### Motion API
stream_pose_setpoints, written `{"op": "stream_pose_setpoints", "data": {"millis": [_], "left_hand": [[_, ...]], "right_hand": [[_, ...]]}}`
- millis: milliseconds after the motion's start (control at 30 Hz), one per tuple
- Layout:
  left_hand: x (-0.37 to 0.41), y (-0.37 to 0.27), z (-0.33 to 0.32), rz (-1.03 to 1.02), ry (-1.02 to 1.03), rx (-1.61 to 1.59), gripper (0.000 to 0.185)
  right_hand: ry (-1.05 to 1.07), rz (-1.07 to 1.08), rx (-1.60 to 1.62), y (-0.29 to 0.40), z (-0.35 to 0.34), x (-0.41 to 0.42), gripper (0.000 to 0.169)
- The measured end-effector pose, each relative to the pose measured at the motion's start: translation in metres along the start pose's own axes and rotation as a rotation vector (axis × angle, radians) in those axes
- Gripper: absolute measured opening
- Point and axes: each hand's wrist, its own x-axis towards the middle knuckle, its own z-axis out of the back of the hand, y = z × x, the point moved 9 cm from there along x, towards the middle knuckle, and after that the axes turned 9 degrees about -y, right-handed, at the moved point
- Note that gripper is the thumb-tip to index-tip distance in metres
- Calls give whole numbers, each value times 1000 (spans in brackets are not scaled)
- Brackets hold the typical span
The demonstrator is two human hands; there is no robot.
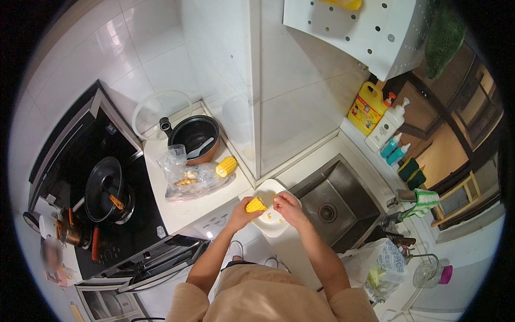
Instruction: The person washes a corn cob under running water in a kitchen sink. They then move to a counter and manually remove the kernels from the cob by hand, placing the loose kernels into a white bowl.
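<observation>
My left hand [239, 216] grips a piece of yellow corn on the cob [255, 205] above a white dish [275, 230]. Part of the cob's right end looks stripped of kernels. Just right of it is my right hand [288, 207], its fingers curled together over the dish; whether a kernel sits between them is too small to tell. A few loose kernels [280, 221] lie in the dish. Another piece of corn [226, 166] rests on a clear plastic bag [201, 183] on the counter at the left, with ginger [185, 182] and garlic [190, 174] there too.
A black-lined pot [195, 135] with a spatula stands behind the bag. At left, a wok [104, 189] sits on the black cooktop [141, 209]. Right of the dish is a steel sink [338, 201] with a faucet [390, 219]. Bottles [368, 108] line the ledge; a plastic bag [382, 265] hangs nearby.
</observation>
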Motion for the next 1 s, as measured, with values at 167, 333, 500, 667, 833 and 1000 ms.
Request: {"op": "stream_pose_setpoints", "data": {"millis": [167, 333, 500, 667, 833, 1000], "left_hand": [[-4, 7, 5, 6, 1, -17, 56], [-3, 6, -1, 44, 28, -33, 57], [-5, 3, 1, 51, 18, 14, 57], [-8, -16, -6, 7, 59, 22, 55], [-9, -24, -14, 2, 121, -58, 52], [-7, -23, -18, 19, 165, -145, 47]], "right_hand": [[-46, 334, -829, 28, 2, 0, 11], [-56, 415, -1088, 16, 3, -3, 14], [-128, 504, -1089, 32, -9, -10, 14], [-16, 409, -804, 42, -42, -12, 18], [35, 318, -606, 30, -38, -1, 17], [35, 367, -516, 27, -31, 3, 9]]}}
